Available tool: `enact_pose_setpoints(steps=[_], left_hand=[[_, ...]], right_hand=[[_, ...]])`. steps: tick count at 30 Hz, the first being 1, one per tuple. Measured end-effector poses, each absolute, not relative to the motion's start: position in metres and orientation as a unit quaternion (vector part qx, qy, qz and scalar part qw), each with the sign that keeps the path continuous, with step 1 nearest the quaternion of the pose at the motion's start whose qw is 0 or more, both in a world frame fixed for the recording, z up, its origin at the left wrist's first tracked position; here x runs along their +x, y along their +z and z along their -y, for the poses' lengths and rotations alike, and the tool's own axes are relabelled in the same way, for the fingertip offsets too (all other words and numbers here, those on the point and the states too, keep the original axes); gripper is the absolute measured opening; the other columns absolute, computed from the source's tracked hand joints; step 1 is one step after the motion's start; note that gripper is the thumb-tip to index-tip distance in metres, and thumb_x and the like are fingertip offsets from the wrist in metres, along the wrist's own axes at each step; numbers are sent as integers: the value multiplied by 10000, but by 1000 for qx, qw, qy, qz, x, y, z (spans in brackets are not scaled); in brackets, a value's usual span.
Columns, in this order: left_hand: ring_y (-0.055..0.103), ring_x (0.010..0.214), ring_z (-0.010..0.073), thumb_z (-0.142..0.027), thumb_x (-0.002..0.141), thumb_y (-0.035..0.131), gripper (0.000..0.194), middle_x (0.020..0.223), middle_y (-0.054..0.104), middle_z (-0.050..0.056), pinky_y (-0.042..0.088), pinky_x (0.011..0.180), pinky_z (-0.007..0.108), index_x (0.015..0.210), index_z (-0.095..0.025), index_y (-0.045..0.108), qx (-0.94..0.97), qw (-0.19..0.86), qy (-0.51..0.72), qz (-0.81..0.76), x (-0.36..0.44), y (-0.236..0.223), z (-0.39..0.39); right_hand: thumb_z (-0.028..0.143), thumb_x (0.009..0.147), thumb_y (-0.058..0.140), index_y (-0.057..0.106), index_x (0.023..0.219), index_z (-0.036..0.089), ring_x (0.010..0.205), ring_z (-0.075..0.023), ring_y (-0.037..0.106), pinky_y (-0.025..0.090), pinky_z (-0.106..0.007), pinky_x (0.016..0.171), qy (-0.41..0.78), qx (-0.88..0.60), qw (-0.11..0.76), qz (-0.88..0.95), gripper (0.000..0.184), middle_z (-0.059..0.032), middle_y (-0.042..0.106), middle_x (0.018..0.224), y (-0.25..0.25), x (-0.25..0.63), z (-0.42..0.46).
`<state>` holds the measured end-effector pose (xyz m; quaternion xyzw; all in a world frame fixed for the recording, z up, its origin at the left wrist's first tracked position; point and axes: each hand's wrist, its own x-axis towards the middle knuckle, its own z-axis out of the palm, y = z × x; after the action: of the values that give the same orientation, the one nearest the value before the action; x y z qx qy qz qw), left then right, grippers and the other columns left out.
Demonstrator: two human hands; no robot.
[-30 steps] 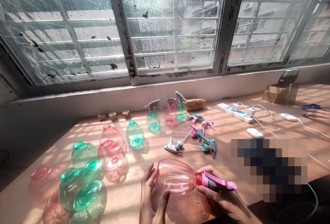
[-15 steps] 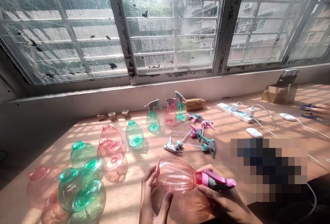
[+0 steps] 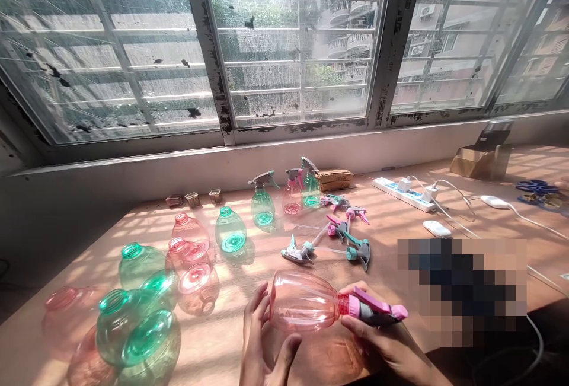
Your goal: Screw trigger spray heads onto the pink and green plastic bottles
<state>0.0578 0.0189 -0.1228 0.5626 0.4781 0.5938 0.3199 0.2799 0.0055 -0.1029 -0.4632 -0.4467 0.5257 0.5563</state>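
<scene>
Gripping the pink-and-grey spray head (image 3: 377, 308) near its collar, I have the thumb of my right hand (image 3: 380, 338) in front and its fingers behind. The pink bottle (image 3: 304, 303), its threaded neck meeting that collar, lies sideways in the air above the table (image 3: 400, 220), its base pointing towards my left hand (image 3: 265, 344). That hand is spread, thumb well away from the fingers, around the base end; I cannot tell whether the fingertips touch the plastic. Just beyond the bottle lie loose trigger heads (image 3: 361, 251), and to my left green bottles (image 3: 232, 239) and pink bottles (image 3: 196, 278) stand with open necks.
</scene>
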Motion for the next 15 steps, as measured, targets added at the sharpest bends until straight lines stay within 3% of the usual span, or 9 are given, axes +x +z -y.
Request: enact_pose_setpoints(steps=[4,6,9,11,15], left_hand=[[597,1372,344,-616,920,678,499,1618,480,97,532,1113,427,1301,-294,692,526,354,601,-487,54,-125,-20],[545,1425,348,-613,920,681,477,1602,503,74,482,1170,442,1294,-320,716,537,339,597,-489,53,-124,-20],[455,1499,346,-604,932,671,443,1596,508,45,452,1194,436,1307,-372,718,560,326,594,-476,53,-121,-17],[426,1519,352,-603,917,695,454,1601,501,44,470,1174,428,1315,-384,706,568,331,592,-466,54,-120,-15],[500,1460,367,-685,890,675,574,1622,488,73,457,1189,456,1360,-356,678,559,351,596,-458,54,-119,-15]], right_hand=[[562,786,845,762,953,248,813,-235,645,518,-344,771,526,-455,549,464,365,-7,706,839,-102,280,-5],[587,743,876,758,970,248,738,-225,638,518,-338,697,541,-468,558,421,424,-1,688,790,-109,282,-6],[609,699,907,742,1023,246,528,-152,515,418,-289,510,567,-474,561,374,514,35,622,679,-119,284,-7],[619,719,893,739,1026,237,482,-127,466,384,-276,484,572,-471,557,374,513,51,594,633,-120,285,-8],[548,794,860,768,987,237,735,-226,656,531,-348,720,520,-460,552,461,378,-13,709,787,-103,285,-7]])
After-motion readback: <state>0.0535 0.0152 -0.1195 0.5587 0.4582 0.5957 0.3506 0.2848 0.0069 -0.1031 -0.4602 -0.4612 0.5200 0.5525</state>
